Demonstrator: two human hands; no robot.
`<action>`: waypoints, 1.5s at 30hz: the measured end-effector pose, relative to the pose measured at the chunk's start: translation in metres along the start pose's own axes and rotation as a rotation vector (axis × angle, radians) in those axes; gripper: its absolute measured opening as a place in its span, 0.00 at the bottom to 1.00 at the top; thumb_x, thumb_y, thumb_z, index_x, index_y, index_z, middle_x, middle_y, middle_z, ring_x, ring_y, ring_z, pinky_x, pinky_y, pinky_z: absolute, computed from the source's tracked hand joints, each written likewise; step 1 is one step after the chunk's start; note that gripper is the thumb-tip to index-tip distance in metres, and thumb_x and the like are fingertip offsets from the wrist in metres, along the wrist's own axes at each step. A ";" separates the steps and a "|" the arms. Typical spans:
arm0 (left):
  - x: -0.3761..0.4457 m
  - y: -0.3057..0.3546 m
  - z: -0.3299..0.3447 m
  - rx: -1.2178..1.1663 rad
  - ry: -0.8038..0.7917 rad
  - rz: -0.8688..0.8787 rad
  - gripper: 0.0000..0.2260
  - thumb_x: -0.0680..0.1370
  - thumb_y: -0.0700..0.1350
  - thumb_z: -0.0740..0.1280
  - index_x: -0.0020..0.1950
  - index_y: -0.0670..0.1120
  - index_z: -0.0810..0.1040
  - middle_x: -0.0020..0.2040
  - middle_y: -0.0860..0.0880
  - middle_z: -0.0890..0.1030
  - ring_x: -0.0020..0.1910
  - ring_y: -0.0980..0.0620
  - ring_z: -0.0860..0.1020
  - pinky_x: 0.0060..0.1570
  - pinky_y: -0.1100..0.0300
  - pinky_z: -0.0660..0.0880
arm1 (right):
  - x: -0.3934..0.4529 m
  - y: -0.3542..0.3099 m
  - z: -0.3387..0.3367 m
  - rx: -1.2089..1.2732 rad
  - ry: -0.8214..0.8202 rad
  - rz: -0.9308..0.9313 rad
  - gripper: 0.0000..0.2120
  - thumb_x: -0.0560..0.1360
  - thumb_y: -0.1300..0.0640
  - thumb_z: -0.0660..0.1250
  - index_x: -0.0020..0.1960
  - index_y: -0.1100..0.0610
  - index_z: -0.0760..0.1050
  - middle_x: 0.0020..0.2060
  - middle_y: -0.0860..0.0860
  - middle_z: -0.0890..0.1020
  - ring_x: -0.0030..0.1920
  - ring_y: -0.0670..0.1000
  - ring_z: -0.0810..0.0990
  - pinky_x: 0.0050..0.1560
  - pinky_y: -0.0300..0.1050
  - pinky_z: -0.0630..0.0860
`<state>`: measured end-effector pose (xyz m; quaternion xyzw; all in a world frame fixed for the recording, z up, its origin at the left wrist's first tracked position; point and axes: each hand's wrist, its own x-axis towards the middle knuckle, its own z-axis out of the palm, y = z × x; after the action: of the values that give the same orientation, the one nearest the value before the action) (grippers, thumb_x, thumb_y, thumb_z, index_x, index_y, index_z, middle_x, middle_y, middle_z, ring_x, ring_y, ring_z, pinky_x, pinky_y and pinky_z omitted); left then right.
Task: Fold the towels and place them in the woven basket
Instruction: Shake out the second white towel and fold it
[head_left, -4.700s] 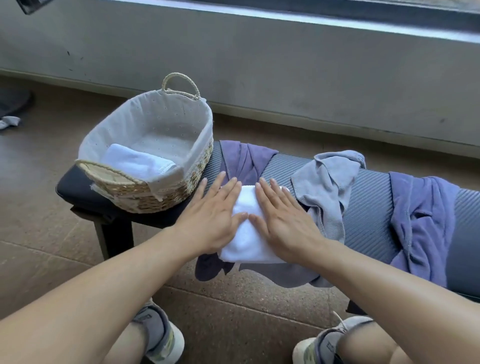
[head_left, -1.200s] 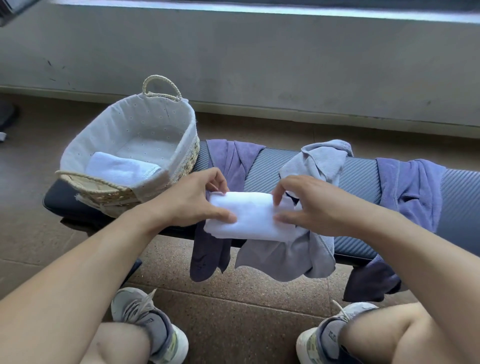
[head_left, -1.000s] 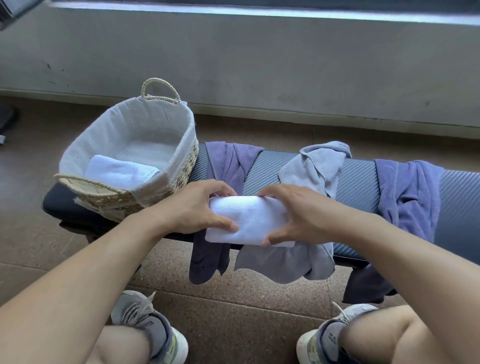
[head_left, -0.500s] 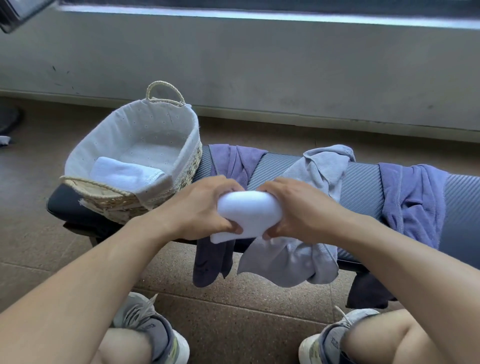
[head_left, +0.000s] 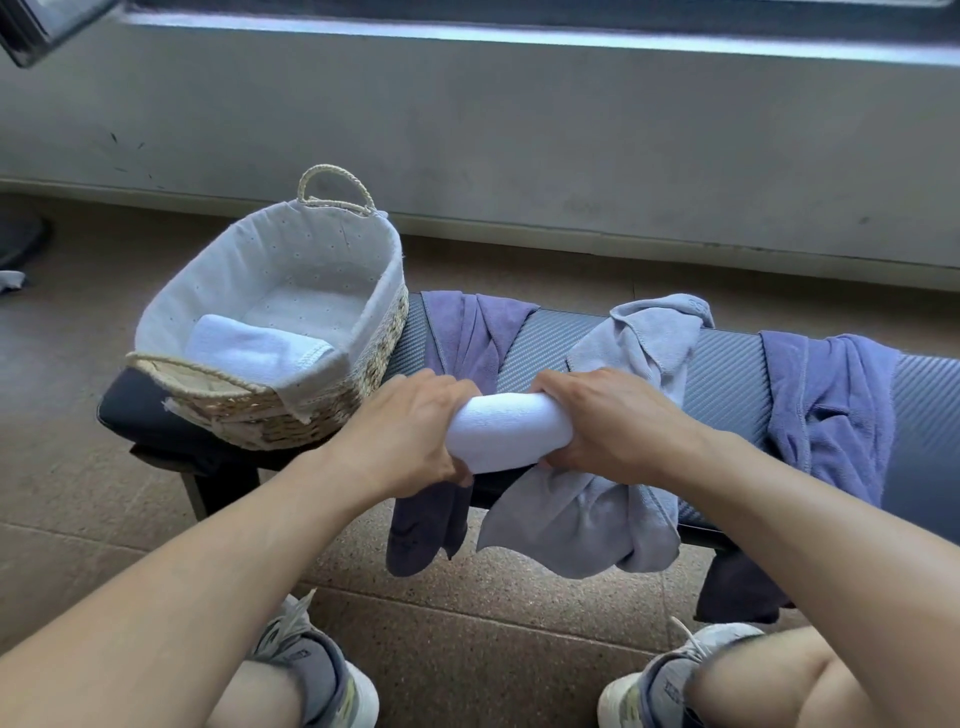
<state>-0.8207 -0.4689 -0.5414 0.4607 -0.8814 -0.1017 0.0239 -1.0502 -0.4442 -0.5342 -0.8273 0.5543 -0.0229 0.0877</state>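
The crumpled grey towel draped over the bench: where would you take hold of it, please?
Pinch the crumpled grey towel at its bunched upper part on the dark ribbed bench, coming from above. That part lies exposed on the seat, while its lower folds hang loose over the front edge.

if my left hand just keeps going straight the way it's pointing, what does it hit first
Probably the right hand. The left hand grips one end of the rolled white towel and points along it toward the other end. Depth is hard to judge from one view.
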 end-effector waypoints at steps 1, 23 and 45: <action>-0.001 0.001 -0.001 -0.010 -0.014 -0.021 0.25 0.64 0.59 0.79 0.57 0.54 0.76 0.48 0.55 0.77 0.50 0.51 0.72 0.45 0.56 0.62 | 0.000 0.000 0.000 -0.023 0.002 0.003 0.19 0.69 0.43 0.72 0.56 0.47 0.72 0.43 0.45 0.80 0.46 0.53 0.79 0.39 0.47 0.62; 0.007 -0.015 -0.005 -0.467 -0.023 -0.437 0.16 0.78 0.64 0.65 0.58 0.54 0.75 0.48 0.55 0.79 0.50 0.51 0.78 0.49 0.55 0.71 | 0.014 0.016 0.000 0.437 -0.004 0.345 0.20 0.80 0.39 0.63 0.69 0.45 0.71 0.64 0.47 0.78 0.64 0.49 0.75 0.62 0.46 0.68; -0.002 0.015 0.050 0.038 0.053 -0.160 0.52 0.70 0.76 0.41 0.80 0.43 0.31 0.81 0.47 0.31 0.79 0.50 0.30 0.79 0.48 0.35 | 0.019 -0.007 0.036 0.157 -0.012 0.074 0.30 0.85 0.41 0.48 0.83 0.52 0.49 0.82 0.48 0.52 0.82 0.47 0.46 0.80 0.45 0.44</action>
<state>-0.8387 -0.4511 -0.5870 0.5324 -0.8427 -0.0742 0.0302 -1.0314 -0.4549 -0.5691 -0.7970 0.5805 -0.0581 0.1563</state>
